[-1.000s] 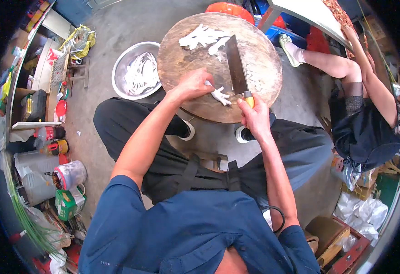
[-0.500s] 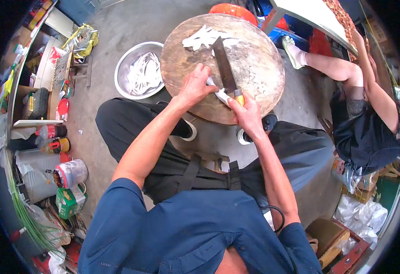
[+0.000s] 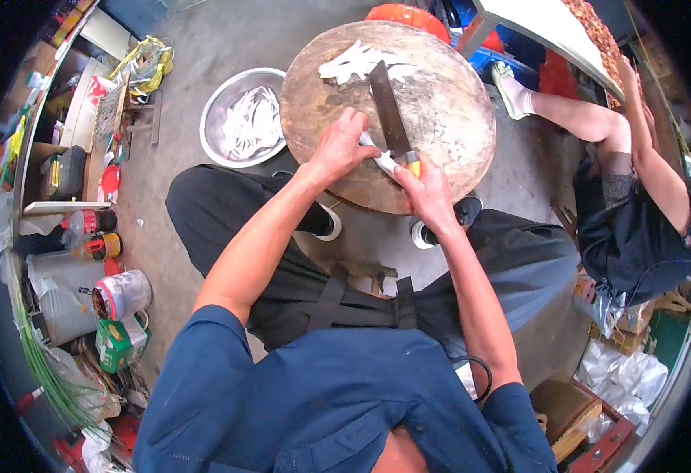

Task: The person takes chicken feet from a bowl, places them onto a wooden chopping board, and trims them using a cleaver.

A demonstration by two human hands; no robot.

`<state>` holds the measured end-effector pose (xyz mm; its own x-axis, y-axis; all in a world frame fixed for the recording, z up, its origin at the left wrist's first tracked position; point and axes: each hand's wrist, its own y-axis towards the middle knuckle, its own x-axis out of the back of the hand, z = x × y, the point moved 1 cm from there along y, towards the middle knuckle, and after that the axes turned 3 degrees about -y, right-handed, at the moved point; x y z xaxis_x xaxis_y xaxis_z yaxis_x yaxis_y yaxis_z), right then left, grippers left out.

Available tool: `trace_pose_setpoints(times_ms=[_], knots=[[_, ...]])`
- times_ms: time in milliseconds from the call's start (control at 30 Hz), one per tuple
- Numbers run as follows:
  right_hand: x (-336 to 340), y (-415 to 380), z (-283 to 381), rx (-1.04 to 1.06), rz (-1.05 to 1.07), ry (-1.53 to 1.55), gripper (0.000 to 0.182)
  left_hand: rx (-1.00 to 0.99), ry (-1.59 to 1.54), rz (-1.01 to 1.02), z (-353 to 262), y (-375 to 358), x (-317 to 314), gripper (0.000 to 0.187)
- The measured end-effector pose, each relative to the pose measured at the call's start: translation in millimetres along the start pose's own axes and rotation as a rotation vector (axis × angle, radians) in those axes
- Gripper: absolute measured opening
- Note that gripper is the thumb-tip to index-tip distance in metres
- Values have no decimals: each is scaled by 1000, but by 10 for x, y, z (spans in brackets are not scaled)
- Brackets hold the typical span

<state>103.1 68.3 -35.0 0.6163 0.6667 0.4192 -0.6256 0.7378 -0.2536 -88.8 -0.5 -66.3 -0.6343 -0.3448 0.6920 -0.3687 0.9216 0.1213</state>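
Observation:
My left hand [image 3: 339, 148] is closed on one end of a soft white piece of food [image 3: 386, 163], whose exact kind I cannot make out. The other end of that piece reaches my right hand [image 3: 427, 189], near the thumb. My right hand is wrapped round the yellow-banded handle of a cleaver [image 3: 393, 110]. Its long dark blade points away from me, over a round wooden chopping block [image 3: 456, 110]. Beyond the blade tip, cut white strips [image 3: 353, 63] lie in a pile on the block.
Left of the block, a metal basin [image 3: 210, 142] on the floor holds more white strips. A person's bent leg [image 3: 570, 117] and arm are at the right, by a white table [image 3: 531, 31] bearing reddish-brown bits. Shelves with bottles and tubs line the left side.
Both hands keep their grip and stay almost in place. The block and basin appear shifted very slightly in the view.

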Motion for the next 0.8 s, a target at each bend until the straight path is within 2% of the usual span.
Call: trace_pose_setpoints(times_ms=[100,200,300,367,600,700,733,800], knots=[[18,2,11,-8,-30,-39,32,-27,-28,4,-7,12,10,46],[120,-74,94,-40,8,94,27,-1,12,38,-4,-19,38,43],[265,-98,74,-29,-8,194,19,-78,11,62,36,-15,31,34],[299,-105,2,-38,-27,254,19,-198,27,171,82,-8,58,27],[291,-216,-208,-94,-102,566,17,-155,52,144,182,11,90,17],[343,-320,-272,-115,-144,664,18,-46,-86,-158,196,230,226,16],[359,-362,-284,-130,-168,724,18,-52,-83,-159,236,339,230,16],[398,-462,-305,-98,-189,737,17,-136,-101,-473,316,590,268,20]])
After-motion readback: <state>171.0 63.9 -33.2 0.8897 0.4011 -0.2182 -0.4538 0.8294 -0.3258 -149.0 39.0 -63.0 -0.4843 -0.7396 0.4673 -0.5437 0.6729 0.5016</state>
